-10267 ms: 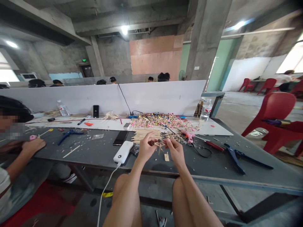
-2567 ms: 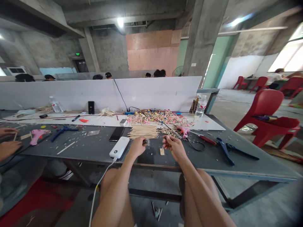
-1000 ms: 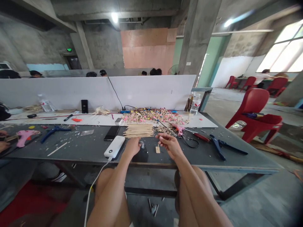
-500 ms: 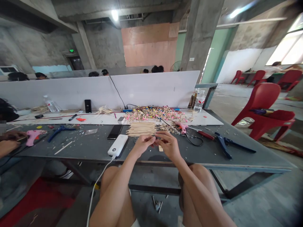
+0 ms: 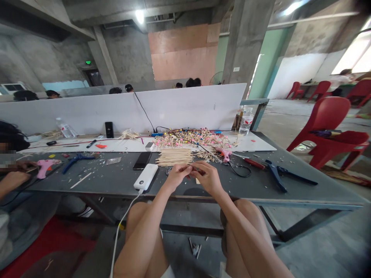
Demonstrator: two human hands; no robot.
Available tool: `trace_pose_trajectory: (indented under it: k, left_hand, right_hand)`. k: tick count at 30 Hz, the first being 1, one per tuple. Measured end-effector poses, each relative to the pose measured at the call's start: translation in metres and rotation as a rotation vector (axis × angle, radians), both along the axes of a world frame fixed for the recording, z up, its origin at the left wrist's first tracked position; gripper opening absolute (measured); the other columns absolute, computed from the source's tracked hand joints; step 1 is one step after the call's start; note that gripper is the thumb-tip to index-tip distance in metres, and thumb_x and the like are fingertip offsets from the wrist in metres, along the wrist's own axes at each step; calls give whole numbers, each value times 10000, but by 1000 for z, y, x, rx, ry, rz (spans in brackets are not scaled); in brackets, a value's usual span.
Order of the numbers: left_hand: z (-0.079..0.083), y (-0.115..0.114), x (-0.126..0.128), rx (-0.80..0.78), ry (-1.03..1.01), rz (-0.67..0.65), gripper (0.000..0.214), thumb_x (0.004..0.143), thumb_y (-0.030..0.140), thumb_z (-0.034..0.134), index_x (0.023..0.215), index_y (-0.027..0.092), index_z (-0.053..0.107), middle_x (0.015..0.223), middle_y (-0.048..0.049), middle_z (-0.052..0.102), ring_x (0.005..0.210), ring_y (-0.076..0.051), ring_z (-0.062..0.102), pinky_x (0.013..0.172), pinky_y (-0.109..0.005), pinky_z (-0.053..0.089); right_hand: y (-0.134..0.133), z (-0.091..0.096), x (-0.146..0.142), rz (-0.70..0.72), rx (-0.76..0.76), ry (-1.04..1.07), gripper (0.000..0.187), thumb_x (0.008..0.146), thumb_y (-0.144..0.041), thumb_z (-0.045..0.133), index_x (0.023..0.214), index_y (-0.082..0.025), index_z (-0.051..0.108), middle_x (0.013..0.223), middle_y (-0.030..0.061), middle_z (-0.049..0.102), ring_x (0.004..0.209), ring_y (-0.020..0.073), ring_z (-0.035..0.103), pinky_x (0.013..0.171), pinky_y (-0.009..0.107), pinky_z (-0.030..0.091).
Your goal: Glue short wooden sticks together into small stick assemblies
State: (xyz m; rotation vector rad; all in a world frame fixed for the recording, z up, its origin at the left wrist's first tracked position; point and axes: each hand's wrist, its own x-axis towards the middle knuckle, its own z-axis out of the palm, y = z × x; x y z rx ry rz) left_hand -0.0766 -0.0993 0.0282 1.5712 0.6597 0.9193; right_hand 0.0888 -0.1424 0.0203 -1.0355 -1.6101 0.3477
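My left hand [image 5: 179,175] and my right hand [image 5: 206,175] meet above the front of the dark table, fingertips pinched together. Whatever lies between the fingers is too small and hidden to make out. Just behind them is a row of thin wooden sticks [image 5: 174,157] lying side by side. A small pale wooden piece [image 5: 197,180] shows partly under my right hand. Beyond the row spreads a heap of short sticks with coloured tips [image 5: 189,138]. A pink glue gun [image 5: 225,154] rests to the right of the hands.
Left of my hands lie a white power bank [image 5: 146,177] with a cable and a black phone [image 5: 142,160]. Blue-handled pliers [image 5: 276,175] and a red-handled tool [image 5: 254,163] lie to the right. A co-worker's hand [image 5: 17,179] is near another pink glue gun [image 5: 45,168] at far left.
My hands stay together, with the right fingers drawn slightly closer to the left ones. The view has shifted a little. The small wooden piece is now more covered.
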Motion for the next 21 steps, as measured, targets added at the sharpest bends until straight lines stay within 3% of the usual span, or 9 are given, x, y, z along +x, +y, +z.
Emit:
trace_pose_trajectory:
  k: [4,8,11,14,18,21]
  left_hand:
    - [-5,-1,9,-126,-106,-10,557,819,643,678,1019,126,732,907,-108,754,830,-234,712,657,-283,532]
    - [-8,-2,23,-423,-426,99,701,895,732,473,1254,150,628,1169,-146,717,1070,-272,696,879,-391,582]
    - [-7,0,25,-500,-572,177,572,982,591,389,1328,166,555,1318,-154,654,1213,-254,643,1046,-439,519]
    - [-5,2,26,-432,-645,285,460,970,407,486,1383,205,490,1405,-132,604,1280,-220,604,1135,-436,449]
    - [-8,-2,40,-414,-600,192,508,929,373,514,1414,225,501,1440,-118,579,1392,-245,504,1183,-474,390]
    - [-11,-12,52,-483,-621,77,496,934,372,460,1400,224,546,1471,-99,556,1442,-253,441,1204,-482,368]
  right_hand:
    - [0,-3,-1,-111,40,-85,240,932,-306,585,1016,-261,805,1077,81,744,849,218,689,714,325,539]
    - [-2,-10,-27,-236,100,-237,267,964,-311,561,1070,-262,801,1193,94,727,1001,261,686,828,370,536]
    - [-2,-19,-53,-225,142,-349,345,999,-272,480,1201,-220,755,1265,114,709,1203,315,609,972,458,486]
    - [0,-24,-68,-175,126,-338,434,1029,-312,416,1383,-182,631,1423,136,606,1360,314,505,1063,493,433]
    - [6,-23,-70,-180,21,-146,604,1047,-460,322,1557,-148,405,1595,161,389,1503,301,317,1186,533,297]
    - [11,-20,-63,-212,-89,-35,643,1053,-513,215,1595,-184,323,1629,135,329,1539,284,225,1225,591,145]
